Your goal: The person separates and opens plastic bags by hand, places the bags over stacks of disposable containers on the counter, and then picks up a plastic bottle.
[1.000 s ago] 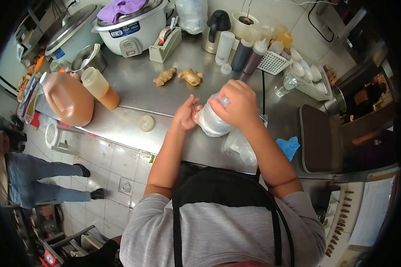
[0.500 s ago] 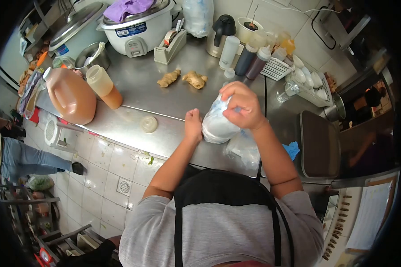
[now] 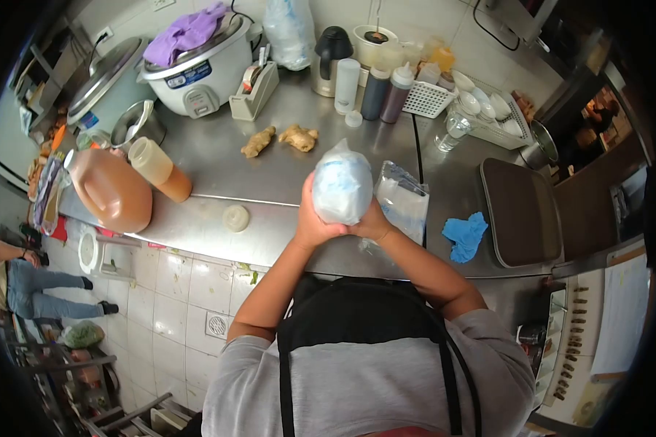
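A rounded bundle wrapped in clear plastic bag (image 3: 342,186), white with faint blue print, is held up over the front of the steel counter. My left hand (image 3: 315,220) cups its left side and underside, the thumb pressed along the bottom. On the other side my right hand (image 3: 372,221) grips it low; its fingers are mostly hidden behind the bundle. What is inside the wrapping cannot be made out. Just right of my hands lies a flat clear plastic bag (image 3: 403,202). Two pieces of ginger, one of them this ginger root (image 3: 299,138), lie further back on the counter.
Left on the counter (image 3: 219,164) stand a jug of orange-brown liquid (image 3: 109,191), a squeeze bottle (image 3: 160,171) and a loose lid (image 3: 235,218). A rice cooker (image 3: 197,73) and sauce bottles (image 3: 395,93) line the back. Rightward are a blue glove (image 3: 465,236) and a brown tray (image 3: 521,211).
My right hand has come down from the bundle's top to its right side. Both hands now hold the bundle, raised and turned upright. The person at left has shifted.
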The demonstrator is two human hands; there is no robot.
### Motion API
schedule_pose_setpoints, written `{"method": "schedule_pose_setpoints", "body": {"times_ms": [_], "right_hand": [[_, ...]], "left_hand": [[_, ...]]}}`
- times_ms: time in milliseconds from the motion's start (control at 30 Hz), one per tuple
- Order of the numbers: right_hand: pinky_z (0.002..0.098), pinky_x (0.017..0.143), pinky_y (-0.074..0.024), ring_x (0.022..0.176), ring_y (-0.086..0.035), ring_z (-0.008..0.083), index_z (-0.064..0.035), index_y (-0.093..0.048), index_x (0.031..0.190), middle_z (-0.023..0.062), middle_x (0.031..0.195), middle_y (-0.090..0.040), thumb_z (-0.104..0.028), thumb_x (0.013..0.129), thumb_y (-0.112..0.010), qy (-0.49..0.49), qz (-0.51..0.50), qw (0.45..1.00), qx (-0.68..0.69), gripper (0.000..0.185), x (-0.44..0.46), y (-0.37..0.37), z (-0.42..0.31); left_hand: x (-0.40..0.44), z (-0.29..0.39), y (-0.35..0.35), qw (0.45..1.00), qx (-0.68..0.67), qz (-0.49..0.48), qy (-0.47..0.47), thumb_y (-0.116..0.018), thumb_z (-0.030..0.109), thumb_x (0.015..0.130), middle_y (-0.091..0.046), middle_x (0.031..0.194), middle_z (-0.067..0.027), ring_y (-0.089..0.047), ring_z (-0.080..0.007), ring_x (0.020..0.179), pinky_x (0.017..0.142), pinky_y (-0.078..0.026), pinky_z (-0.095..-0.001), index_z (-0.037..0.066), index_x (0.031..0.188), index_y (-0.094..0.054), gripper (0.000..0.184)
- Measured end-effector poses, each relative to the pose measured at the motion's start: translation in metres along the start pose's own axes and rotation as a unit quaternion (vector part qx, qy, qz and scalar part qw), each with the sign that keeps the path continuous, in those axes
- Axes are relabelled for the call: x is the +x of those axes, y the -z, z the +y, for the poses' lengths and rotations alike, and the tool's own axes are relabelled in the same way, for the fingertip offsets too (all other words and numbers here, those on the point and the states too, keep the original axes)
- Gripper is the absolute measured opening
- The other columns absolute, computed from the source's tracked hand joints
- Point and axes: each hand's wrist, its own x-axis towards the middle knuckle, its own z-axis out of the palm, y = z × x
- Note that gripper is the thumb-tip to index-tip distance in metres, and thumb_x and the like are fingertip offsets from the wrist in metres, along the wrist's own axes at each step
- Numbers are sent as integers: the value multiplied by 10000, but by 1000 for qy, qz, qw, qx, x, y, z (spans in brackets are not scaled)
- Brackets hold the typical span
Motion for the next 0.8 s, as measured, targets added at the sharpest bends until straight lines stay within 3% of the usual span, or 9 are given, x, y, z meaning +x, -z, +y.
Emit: {"method": "schedule_pose_setpoints", "body": {"times_ms": [100, 333, 433, 467, 567, 633, 667, 700, 800], "right_hand": [[349, 895, -333, 1073, -407, 238, -46, -330, 1177, 107, 1147, -420, -336, 460, -769, -53, -66, 994, -67, 888, -6, 10, -2], [330, 846, -367, 985, -466, 276, -27, -413, 1087, 162, 1052, -479, -159, 483, -699, -131, -41, 986, -94, 681, 6, 10, -47], [338, 854, -362, 991, -460, 289, -26, -408, 1087, 163, 1059, -473, -136, 478, -702, 12, -4, 985, -171, 685, 21, 4, 8], [342, 860, -362, 1019, -447, 304, -16, -401, 1098, 177, 1089, -456, -201, 509, -706, 0, 12, 987, -160, 688, 20, 8, 8], [363, 867, -359, 1055, -428, 304, -18, -390, 1127, 192, 1140, -424, -300, 574, -681, -191, -89, 904, -371, 685, 18, 37, -12], [399, 848, -366, 1049, -440, 299, -55, -389, 1156, 172, 1150, -435, -354, 636, -633, -119, 29, 890, -440, 648, 0, 67, -15], [409, 833, -371, 1024, -458, 299, -70, -408, 1143, 154, 1128, -458, -336, 646, -629, -163, 60, 876, -449, 606, -12, 93, -23], [420, 818, -377, 998, -476, 299, -85, -428, 1131, 136, 1106, -481, -317, 655, -624, -205, 90, 861, -457, 564, -27, 119, -37], [409, 817, -366, 1019, -452, 281, -91, -502, 1049, 119, 1071, -496, -321, 650, -612, -392, 129, 682, -605, 473, -102, 175, -42]], "left_hand": [[-4, -13, 4, 994, 95, -27, 45, -767, 481, 389, -421, 1126, -146, -430, -241, 1047, 888, -337, -339, -33, 1188, -259, 1077], [8, -17, 13, 986, 131, -72, 72, -771, 431, 435, -427, 1116, -148, -435, -245, 1036, 885, -339, -348, -21, 1170, -270, 998], [22, -30, 26, 975, 185, -97, 72, -773, 389, 457, -437, 1107, -151, -439, -256, 1029, 879, -342, -343, -20, 1171, -271, 964], [27, -30, 26, 972, 200, -101, 66, -772, 382, 461, -438, 1108, -152, -439, -260, 1029, 878, -342, -343, -22, 1171, -271, 958], [28, -27, 29, 963, 224, -113, 95, -738, 276, 546, -406, 1148, -170, -419, -270, 1053, 881, -334, -348, -34, 1171, -270, 840], [6, -36, 29, 959, 245, -83, 119, -716, 220, 582, -388, 1163, -179, -406, -271, 1068, 883, -330, -356, -35, 1175, -270, 784], [-12, -38, 27, 967, 187, -49, 165, -696, 160, 596, -380, 1153, -201, -391, -301, 1070, 893, -315, -372, -32, 1193, -260, 764], [-31, -40, 27, 951, 256, -57, 164, -702, 165, 587, -375, 1151, -211, -386, -315, 1068, 895, -312, -379, -28, 1199, -260, 779], [-70, -31, 15, 897, 405, -103, 146, -720, 194, 560, -347, 1155, -246, -366, -360, 1066, 903, -303, -398, -16, 1210, -265, 821]]}}
